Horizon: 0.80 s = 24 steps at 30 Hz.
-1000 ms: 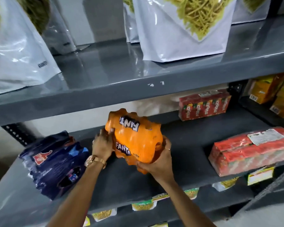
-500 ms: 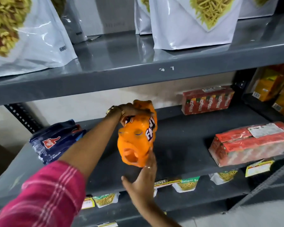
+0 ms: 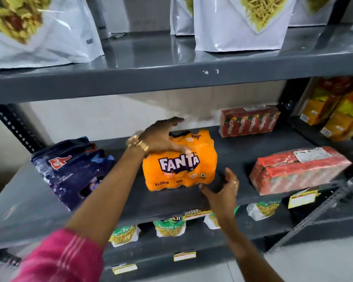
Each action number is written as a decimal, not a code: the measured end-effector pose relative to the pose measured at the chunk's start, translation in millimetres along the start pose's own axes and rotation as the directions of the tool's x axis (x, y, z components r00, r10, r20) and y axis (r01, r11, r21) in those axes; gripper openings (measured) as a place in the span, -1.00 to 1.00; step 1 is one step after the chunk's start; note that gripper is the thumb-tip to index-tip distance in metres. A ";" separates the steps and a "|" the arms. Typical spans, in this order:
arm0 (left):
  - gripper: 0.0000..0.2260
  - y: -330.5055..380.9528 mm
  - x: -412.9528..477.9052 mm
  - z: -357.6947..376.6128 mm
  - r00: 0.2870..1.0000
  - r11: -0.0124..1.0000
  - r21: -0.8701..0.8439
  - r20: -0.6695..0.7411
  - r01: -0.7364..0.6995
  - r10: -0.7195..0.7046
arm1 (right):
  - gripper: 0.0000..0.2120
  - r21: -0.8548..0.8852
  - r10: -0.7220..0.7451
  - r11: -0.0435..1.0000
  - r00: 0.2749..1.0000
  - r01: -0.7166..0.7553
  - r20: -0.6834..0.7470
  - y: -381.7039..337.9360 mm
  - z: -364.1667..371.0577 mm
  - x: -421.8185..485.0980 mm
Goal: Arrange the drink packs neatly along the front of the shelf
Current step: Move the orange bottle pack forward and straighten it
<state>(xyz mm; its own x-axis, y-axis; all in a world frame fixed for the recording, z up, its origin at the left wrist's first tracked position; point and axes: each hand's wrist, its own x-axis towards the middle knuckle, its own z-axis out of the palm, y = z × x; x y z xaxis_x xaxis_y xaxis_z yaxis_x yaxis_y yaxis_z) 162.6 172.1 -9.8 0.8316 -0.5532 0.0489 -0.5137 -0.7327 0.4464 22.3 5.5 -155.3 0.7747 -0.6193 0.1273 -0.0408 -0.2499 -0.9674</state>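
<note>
An orange Fanta pack [image 3: 183, 169] stands upright on the dark middle shelf [image 3: 171, 202], label facing me. My left hand [image 3: 161, 137] rests on its top left, thumb on the front, fingers spread over the top. Just off the pack's lower right corner, my right hand [image 3: 222, 188] hovers with fingers apart and holds nothing. A dark blue drink pack [image 3: 73, 169] lies tilted at the left. One red Maaza pack [image 3: 249, 121] stands at the back right, and another red pack [image 3: 293, 169] lies near the front right.
White snack bags [image 3: 238, 23] stand on the grey upper shelf [image 3: 171, 78]. Small snack packets [image 3: 169, 226] hang or sit on the shelf below. Yellow and orange cartons [image 3: 334, 115] fill the neighbouring rack on the right. A perforated upright post [image 3: 14, 127] runs at the left.
The Fanta pack went from tilted in both hands to standing upright on the shelf with its label forward. My right hand has come off it.
</note>
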 end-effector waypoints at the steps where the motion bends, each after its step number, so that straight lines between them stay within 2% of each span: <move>1: -0.04 -2.6 -9.8 7.5 0.984 1.000 -0.015 -0.178 -0.012 0.009 | -0.12 0.001 0.023 1.000 0.997 -0.023 0.076 2.1 -7.1 13.8; 2: -0.02 -7.6 -27.2 20.9 0.929 0.998 -0.068 -0.370 -0.005 -0.021 | -0.11 0.010 0.035 0.999 0.982 -0.038 0.186 2.7 -10.4 22.0; 3: 0.01 -16.8 -46.8 39.6 0.851 0.978 -0.205 -0.509 0.027 -0.130 | -0.14 0.005 0.035 0.999 0.955 -0.038 0.295 2.6 -11.4 30.7; 4: 0.06 -24.0 -65.6 59.4 0.785 0.925 -0.379 -0.565 0.027 -0.254 | -0.19 -0.024 0.024 1.000 0.925 -0.016 0.380 2.6 -12.3 38.8; 5: 0.10 -32.8 -80.5 80.8 0.765 0.839 -0.542 -0.523 0.042 -0.376 | -0.24 -0.064 0.009 0.998 0.894 0.022 0.447 4.8 -14.3 45.0; 6: 0.12 -40.7 -90.7 98.5 0.791 0.739 -0.670 -0.413 0.072 -0.452 | -0.29 -0.100 0.003 0.994 0.868 0.054 0.497 4.4 -15.7 50.3; 7: 0.09 -41.6 -99.8 109.7 0.832 0.674 -0.728 -0.290 0.130 -0.473 | -0.33 -0.131 0.011 0.989 0.847 0.070 0.531 4.8 -16.5 53.9; 8: 0.02 -43.2 -104.4 118.6 0.866 0.675 -0.711 -0.196 0.197 -0.459 | -0.37 -0.155 0.016 0.984 0.836 0.083 0.549 4.5 -16.9 55.0; 9: -0.04 -46.1 -105.3 124.4 0.881 0.712 -0.661 -0.163 0.237 -0.444 | -0.39 -0.164 0.016 0.982 0.828 0.092 0.560 5.8 -17.2 55.6; 11: -0.11 -48.6 -105.7 127.7 0.879 0.773 -0.570 -0.175 0.277 -0.444 | -0.39 -0.161 0.010 0.982 0.818 0.101 0.576 7.7 -20.1 54.3; 14: -0.13 -47.0 -114.2 133.2 0.863 0.796 -0.515 -0.189 0.319 -0.468 | -0.36 -0.170 0.004 0.978 0.806 0.121 0.593 13.7 -30.6 50.1; 19: -0.23 -34.1 -137.9 151.2 0.844 0.827 -0.468 -0.264 0.311 -0.467 | -0.13 -0.244 0.037 0.957 0.766 0.158 0.642 26.3 -59.9 41.0; 21: -0.23 -33.4 -141.1 155.3 0.846 0.840 -0.442 -0.269 0.316 -0.460 | -0.13 -0.272 0.013 0.942 0.788 0.197 0.616 30.7 -66.3 33.3; 24: -0.30 -34.0 -143.4 160.0 0.825 0.850 -0.404 -0.307 0.339 -0.475 | -0.27 -0.252 -0.087 0.932 0.837 0.260 0.539 34.7 -66.7 23.6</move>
<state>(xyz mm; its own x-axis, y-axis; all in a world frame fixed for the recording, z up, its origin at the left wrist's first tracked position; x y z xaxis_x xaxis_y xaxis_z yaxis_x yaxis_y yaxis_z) 27.1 212.9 -175.0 0.9946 0.0132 0.1028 -0.0696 -0.6501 0.7566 -3.0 -67.5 -171.3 0.9928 -0.0953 0.0730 0.0039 -0.5816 -0.8135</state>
